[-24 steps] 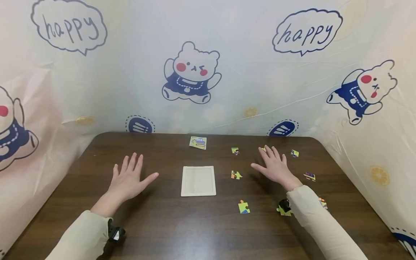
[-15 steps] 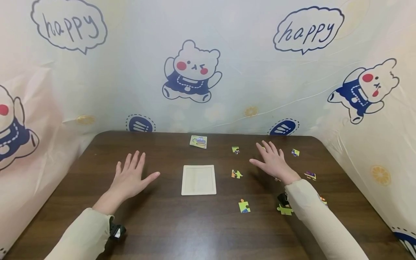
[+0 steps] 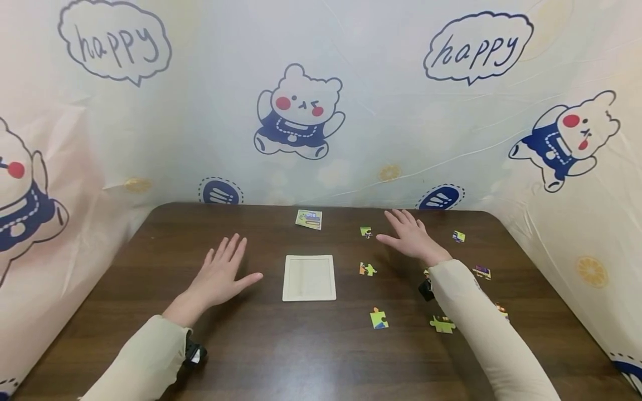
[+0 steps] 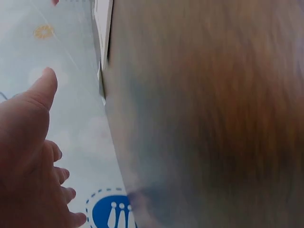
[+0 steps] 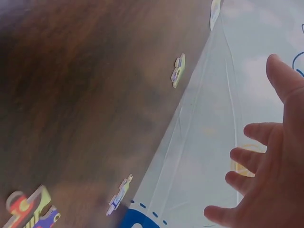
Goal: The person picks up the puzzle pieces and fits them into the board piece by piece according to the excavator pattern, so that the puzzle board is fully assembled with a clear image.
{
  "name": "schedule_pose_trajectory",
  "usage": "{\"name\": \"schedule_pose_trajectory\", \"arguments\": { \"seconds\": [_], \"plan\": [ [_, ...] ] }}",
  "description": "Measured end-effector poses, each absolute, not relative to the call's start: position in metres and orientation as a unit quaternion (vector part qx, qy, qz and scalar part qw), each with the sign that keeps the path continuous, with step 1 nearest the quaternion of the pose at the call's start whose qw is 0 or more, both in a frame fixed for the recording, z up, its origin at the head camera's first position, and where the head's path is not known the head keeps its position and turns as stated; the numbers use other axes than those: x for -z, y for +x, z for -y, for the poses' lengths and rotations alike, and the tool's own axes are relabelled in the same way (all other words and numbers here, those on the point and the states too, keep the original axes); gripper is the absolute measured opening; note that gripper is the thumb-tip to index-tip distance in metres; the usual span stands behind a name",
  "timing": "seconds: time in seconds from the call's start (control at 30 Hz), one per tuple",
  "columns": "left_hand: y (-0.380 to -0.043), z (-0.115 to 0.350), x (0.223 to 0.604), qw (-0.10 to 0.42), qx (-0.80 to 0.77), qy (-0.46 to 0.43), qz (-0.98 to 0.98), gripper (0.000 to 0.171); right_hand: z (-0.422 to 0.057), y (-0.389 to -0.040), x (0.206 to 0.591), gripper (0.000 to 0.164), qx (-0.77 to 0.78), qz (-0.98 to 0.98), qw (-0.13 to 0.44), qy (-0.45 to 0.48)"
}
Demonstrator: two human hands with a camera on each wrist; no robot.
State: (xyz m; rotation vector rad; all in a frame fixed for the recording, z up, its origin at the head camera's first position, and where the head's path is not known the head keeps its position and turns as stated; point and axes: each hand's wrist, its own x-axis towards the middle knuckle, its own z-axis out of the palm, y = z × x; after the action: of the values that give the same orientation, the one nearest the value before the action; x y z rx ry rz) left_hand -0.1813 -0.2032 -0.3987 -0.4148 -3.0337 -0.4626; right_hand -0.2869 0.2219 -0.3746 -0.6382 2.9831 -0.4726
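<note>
My left hand (image 3: 215,278) is held over the table left of the white square tray (image 3: 318,278), fingers spread and straight, holding nothing. On the right, my right hand (image 3: 412,239) is also spread, its thumb beside a small yellow-green jigsaw piece (image 3: 365,231). Between that hand and the tray lies an orange and green jigsaw piece (image 3: 368,269). Nearer the front are a green piece with a blue corner (image 3: 379,319) and another green piece (image 3: 442,325). In the right wrist view the right hand (image 5: 273,161) grips nothing; a red, yellow and purple piece (image 5: 33,209) lies on the table.
A picture card (image 3: 309,219) showing a vehicle lies behind the tray. More jigsaw pieces lie at the right, one green and blue (image 3: 458,236), one purple (image 3: 482,272); the right sleeve (image 3: 466,312) partly covers others. A printed curtain (image 3: 200,111) borders the brown table (image 3: 281,351).
My left hand has moved right, closer to the tray. My right hand has moved left and toward the back of the table. The pieces and tray lie as before.
</note>
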Motion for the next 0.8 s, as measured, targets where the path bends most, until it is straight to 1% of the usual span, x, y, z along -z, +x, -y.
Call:
{"name": "schedule_pose_trajectory", "arguments": {
  "seconds": [0.17,0.4,0.63,0.8],
  "plan": [
    [-0.185,0.187,0.402,0.018,0.166,-0.162,0.973,0.09,-0.216,-0.297,0.377,0.08,0.18,-0.958,0.042,-0.219],
    [-0.19,0.169,0.404,-0.016,0.191,-0.195,0.962,0.087,-0.206,-0.312,0.384,0.076,0.235,-0.944,0.076,-0.219],
    [-0.195,0.157,0.41,-0.063,0.181,-0.224,0.956,0.086,-0.2,-0.331,0.404,0.069,0.232,-0.946,0.098,-0.206],
    [-0.197,0.15,0.414,-0.083,0.173,-0.239,0.952,0.085,-0.199,-0.338,0.415,0.06,0.217,-0.953,0.101,-0.188]
  ]
}}
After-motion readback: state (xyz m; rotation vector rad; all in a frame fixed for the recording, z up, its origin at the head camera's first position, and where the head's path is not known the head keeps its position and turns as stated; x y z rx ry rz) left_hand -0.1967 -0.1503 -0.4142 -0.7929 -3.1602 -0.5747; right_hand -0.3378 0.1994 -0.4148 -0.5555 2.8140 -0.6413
